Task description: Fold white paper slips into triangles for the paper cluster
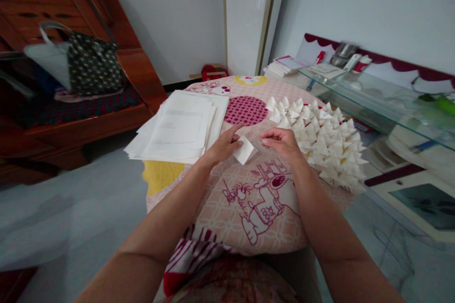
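A small folded piece of white paper is held over the middle of the table. My left hand has its thumb and curled fingers on the paper's left side, while its index finger points outward. Just right of the paper, my right hand is closed, thumb and index finger drawn together. A faint blur lies between its fingertips and the paper, so I cannot make out what they pinch. Beyond my right wrist stand many pointed folded paper pieces in tight rows. Left of my left hand lies a stack of white sheets.
A patterned pink cloth covers the round table. On the right, a glass-topped stand holds papers and small items. To the left is a wooden bench with a dark patterned bag. A tall white unit stands behind.
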Available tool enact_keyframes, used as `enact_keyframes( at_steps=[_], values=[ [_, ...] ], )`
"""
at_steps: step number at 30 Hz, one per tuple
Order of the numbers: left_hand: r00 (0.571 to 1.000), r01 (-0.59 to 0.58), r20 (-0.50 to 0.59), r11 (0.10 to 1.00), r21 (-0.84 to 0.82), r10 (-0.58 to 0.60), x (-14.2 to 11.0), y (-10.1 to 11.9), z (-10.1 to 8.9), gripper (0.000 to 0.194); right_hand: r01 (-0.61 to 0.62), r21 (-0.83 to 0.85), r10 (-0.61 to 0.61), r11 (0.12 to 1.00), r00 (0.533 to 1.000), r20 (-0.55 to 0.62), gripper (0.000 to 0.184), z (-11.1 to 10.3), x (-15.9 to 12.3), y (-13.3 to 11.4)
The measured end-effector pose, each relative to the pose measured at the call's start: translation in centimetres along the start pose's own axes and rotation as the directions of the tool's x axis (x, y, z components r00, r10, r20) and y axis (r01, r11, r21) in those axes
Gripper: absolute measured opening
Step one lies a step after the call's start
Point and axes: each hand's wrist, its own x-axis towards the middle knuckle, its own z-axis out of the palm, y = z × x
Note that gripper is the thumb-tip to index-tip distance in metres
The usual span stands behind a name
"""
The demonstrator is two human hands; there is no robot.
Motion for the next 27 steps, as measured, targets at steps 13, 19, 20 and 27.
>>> enact_keyframes(
  at_steps=[13,19,20,27],
  values=[
    [0.939,-0.258,0.286,0.942,0.214,0.192,2.9,-0.7,-0.3,0.061,0.352,-0.283,-0.312,0.892,0.933,0.177,0.037,0.7,-0.2,-0.4],
    [0.945,-0.187,0.294,0.974,0.13,0.142,3.2,1.3,0.3,0.047,0.262,-0.296,-0.204,0.918,0.955,0.213,0.025,0.8,-0.3,-1.5],
    [0.947,-0.164,0.299,0.976,0.142,0.116,3.2,1.8,0.4,0.047,0.24,-0.31,-0.18,0.92,0.961,0.208,0.022,0.9,-0.4,-1.7],
    [0.978,-0.166,0.175,0.93,0.329,0.113,3.7,1.7,0.7,0.05,0.219,-0.485,-0.156,0.847,0.974,0.167,0.015,0.7,-0.4,-1.8]
  ],
)
